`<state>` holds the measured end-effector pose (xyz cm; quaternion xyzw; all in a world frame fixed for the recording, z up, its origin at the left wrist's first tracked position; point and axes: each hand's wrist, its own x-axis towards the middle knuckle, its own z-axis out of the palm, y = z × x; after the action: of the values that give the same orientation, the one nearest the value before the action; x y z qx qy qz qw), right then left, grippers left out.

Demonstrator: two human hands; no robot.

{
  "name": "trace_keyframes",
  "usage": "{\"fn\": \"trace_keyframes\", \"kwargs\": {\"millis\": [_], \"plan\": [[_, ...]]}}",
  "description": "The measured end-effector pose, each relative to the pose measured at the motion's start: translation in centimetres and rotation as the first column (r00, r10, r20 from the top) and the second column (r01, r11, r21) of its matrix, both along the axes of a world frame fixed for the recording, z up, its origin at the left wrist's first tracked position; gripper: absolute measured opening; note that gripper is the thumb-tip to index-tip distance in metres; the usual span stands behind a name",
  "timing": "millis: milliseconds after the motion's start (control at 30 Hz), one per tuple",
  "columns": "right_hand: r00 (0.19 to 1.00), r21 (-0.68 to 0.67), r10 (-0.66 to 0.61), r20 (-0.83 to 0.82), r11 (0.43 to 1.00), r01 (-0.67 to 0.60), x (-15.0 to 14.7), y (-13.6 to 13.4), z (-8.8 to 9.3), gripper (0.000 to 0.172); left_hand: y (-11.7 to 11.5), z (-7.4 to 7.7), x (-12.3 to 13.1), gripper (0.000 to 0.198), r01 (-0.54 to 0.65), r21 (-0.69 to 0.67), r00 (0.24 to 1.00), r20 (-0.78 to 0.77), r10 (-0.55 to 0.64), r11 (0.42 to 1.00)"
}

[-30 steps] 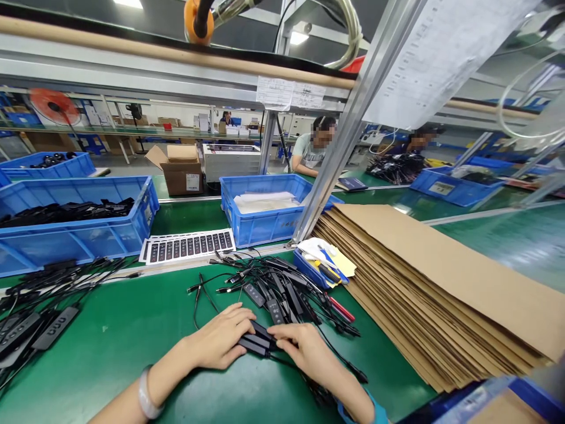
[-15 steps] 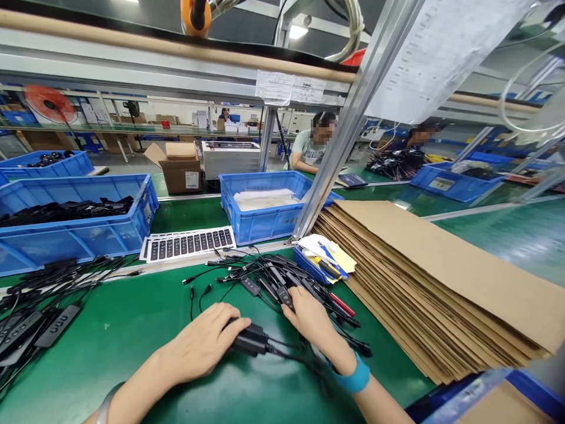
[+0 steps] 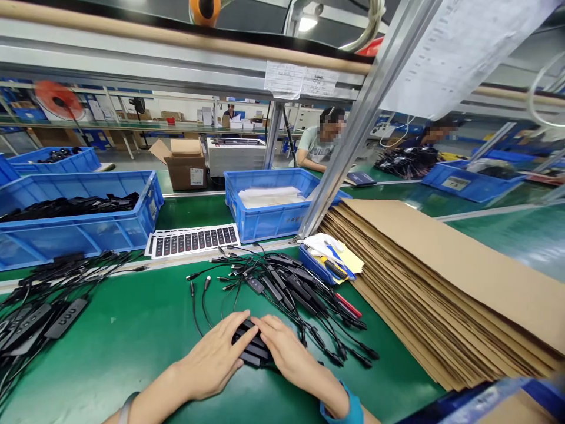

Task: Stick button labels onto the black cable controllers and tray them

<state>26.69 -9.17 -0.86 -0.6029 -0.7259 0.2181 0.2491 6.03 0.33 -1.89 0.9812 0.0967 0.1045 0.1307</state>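
Blk cables on grn tbl, red fan in bkgd.

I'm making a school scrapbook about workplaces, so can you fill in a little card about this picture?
Left hand: touching black devices
Right hand: touching the same devices, other side
Beyond the hands: pile of black cabled devices
Table: green
Middle blue bin: holds white sheets
Picture's right: stacked brown cardboard
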Motion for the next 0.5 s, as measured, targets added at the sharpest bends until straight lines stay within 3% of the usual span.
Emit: {"fn": "trace_keyframes", "kwargs": {"millis": [100, 167, 233, 300, 400, 500], "plan": [[0.999, 0.002, 0.037, 0.005, 0.999, -0.037, 1.0, 0.5, 0.9, 0.036, -0.1, 0.1, 0.1, 0.077, 0.043, 0.040, 0.998, -0.042, -0.041, 0.998], [0.980, 0.061, -0.133, 0.151, 0.990, 0.125, 2.2, 1.7, 1.2, 0.027, -0.2, 0.5, 0.3, 0.077, 0.036, 0.030, 0.994, -0.101, -0.033, 0.999], [0.851, 0.208, -0.378, 0.365, 0.924, 0.321, 3.6, 3.5, 1.1, 0.016, -0.1, 0.9, 0.5, 0.075, 0.001, 0.010, 0.989, -0.148, 0.000, 1.000], [0.698, 0.333, -0.511, 0.502, 0.859, 0.389, 4.7, 5.3, 0.9, 0.009, 0.1, 1.2, 0.7, 0.073, -0.003, -0.018, 0.987, -0.161, 0.000, 1.000], [0.655, 0.375, -0.529, 0.539, 0.847, 0.376, 5.8, 7.1, 1.1, 0.005, 0.4, 0.9, 0.7, 0.073, 0.042, -0.064, 0.990, -0.133, -0.050, 0.997], [0.648, 0.409, -0.540, 0.537, 0.839, 0.360, 5.8, 7.1, 2.0, 0.006, 0.6, 0.2, 0.5, 0.073, 0.053, -0.071, 0.992, -0.112, -0.061, 0.996]]}}
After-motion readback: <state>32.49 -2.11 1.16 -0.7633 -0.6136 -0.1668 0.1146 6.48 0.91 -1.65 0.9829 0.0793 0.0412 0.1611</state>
